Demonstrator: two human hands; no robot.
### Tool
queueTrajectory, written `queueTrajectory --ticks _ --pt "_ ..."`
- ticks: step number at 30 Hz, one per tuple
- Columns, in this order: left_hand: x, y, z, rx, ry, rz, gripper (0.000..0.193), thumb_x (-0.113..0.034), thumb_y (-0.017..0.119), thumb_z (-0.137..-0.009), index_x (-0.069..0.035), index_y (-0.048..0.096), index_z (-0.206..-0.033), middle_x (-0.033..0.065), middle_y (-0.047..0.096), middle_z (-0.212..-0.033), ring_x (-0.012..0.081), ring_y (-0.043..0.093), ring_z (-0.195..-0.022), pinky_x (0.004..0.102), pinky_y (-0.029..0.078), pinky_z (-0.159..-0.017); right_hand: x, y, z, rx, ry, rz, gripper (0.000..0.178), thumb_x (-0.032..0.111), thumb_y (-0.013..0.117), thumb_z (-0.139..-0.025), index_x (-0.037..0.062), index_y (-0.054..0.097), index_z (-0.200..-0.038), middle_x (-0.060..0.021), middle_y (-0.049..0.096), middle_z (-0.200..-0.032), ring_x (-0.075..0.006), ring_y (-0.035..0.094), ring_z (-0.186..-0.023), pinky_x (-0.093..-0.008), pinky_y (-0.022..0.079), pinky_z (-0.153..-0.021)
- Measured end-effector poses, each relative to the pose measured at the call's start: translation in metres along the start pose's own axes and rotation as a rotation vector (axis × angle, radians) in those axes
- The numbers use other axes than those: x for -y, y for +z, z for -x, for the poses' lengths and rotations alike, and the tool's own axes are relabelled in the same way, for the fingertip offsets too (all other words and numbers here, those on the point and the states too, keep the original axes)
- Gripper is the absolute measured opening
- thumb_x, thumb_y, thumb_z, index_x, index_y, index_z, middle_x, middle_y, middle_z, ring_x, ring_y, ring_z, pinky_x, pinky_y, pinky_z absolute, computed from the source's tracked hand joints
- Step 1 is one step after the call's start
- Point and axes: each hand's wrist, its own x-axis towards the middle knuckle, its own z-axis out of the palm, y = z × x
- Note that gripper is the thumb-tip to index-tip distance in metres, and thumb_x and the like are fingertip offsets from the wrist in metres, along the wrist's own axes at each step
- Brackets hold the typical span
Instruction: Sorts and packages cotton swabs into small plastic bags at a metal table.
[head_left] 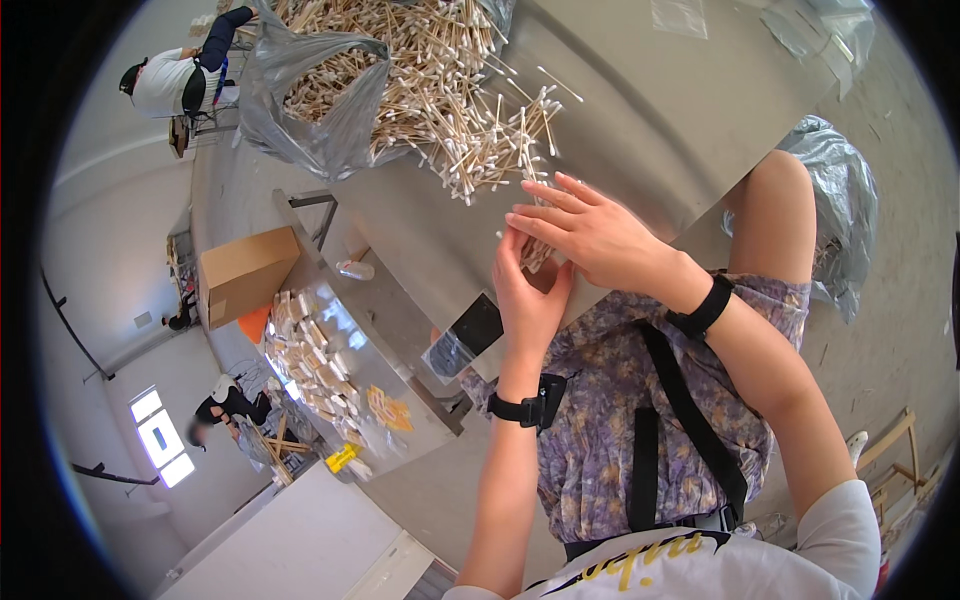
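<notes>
Both my hands come together over the near edge of a grey table (640,120), around a small bunch of cotton swabs (537,252). My left hand (530,300) curls around the bunch from the left, thumb toward me. Over its top lies my right hand (600,235), its fingers stretched out and reaching across to the left fingertips. Part of the bunch is hidden under the fingers. Just beyond them a large heap of loose cotton swabs (440,100), with wooden sticks and white tips, spills out of a grey plastic bag (265,110).
A dark phone-like slab (477,325) lies at the table edge left of my hands. On another table sit many small packets (310,350) and a cardboard box (248,275). A clear plastic bag (835,200) stands by my right knee. Other people (175,80) work at the far left.
</notes>
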Motion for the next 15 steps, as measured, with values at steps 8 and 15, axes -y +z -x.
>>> queueTrajectory --ticks 8,15 --pt "0.003 -0.016 0.008 -0.139 0.075 -0.298 0.076 -0.016 0.086 -0.077 -0.001 0.045 -0.139 0.0149 0.053 -0.134 0.0311 0.049 -0.126 0.0425 0.039 -0.109 -0.012 0.001 0.001 0.017 -0.012 0.133 0.051 0.006 0.065 -0.082 0.0095 0.061 -0.132 -0.0059 0.068 -0.122 -0.0244 0.048 -0.137 -0.0461 0.028 -0.123" --pt "-0.003 -0.013 0.010 -0.092 -0.002 -0.186 0.066 -0.015 0.083 -0.080 -0.002 0.049 -0.135 0.0145 0.058 -0.130 0.0294 0.054 -0.123 0.0424 0.040 -0.107 -0.010 0.003 -0.001 -0.009 0.021 0.081 0.047 0.005 0.064 -0.083 0.0107 0.062 -0.130 -0.0064 0.068 -0.118 -0.0242 0.051 -0.134 -0.0458 0.029 -0.122"
